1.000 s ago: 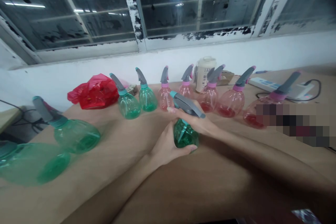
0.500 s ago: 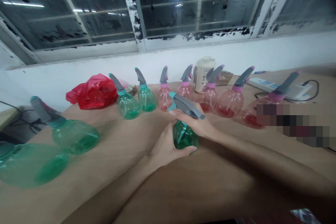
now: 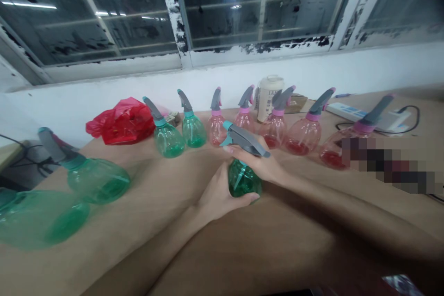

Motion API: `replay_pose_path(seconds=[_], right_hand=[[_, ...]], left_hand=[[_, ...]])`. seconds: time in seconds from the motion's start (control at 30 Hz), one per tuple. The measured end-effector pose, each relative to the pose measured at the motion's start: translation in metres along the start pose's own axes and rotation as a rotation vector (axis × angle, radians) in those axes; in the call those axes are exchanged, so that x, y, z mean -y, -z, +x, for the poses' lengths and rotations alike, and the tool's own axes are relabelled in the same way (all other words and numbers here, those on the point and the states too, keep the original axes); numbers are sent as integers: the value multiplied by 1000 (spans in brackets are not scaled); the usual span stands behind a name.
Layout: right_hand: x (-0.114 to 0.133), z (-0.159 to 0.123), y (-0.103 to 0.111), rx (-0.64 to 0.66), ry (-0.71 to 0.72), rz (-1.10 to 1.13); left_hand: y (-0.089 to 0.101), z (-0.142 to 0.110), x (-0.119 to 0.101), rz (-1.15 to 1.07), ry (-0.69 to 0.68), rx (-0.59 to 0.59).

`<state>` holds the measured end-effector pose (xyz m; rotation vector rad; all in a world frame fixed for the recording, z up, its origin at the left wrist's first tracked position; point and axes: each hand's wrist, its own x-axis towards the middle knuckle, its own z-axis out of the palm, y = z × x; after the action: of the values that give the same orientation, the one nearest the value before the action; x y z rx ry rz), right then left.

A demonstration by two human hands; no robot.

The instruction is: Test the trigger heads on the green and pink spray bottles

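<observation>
A green spray bottle point(image 3: 243, 179) with a grey and teal trigger head stands upright in front of me, some green liquid inside. Around its round body, my left hand point(image 3: 222, 192) is closed, the thumb across the front. My right hand point(image 3: 262, 159) grips the bottle's neck just under the spray head, which points up and left; some of its fingers are hidden behind the head. Behind the hands are several pink spray bottles point(image 3: 304, 135) holding red liquid. More green spray bottles point(image 3: 169, 139) stand to the left.
At the back left lies a red plastic bag point(image 3: 123, 122). A cream cup-like container point(image 3: 269, 97) stands by the wall under the windows. Farther right, a white power strip point(image 3: 350, 113) with a dark cable lies on the wooden table point(image 3: 156, 194). Part of the right side is pixelated.
</observation>
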<state>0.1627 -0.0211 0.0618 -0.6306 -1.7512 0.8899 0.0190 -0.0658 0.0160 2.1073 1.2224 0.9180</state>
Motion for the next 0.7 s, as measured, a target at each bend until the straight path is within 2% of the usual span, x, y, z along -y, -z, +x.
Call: replay_pose_path(seconds=[0.7], right_hand=[[0, 4, 1, 100, 1, 124]], left_hand=[[2, -1, -4, 11, 29, 10]])
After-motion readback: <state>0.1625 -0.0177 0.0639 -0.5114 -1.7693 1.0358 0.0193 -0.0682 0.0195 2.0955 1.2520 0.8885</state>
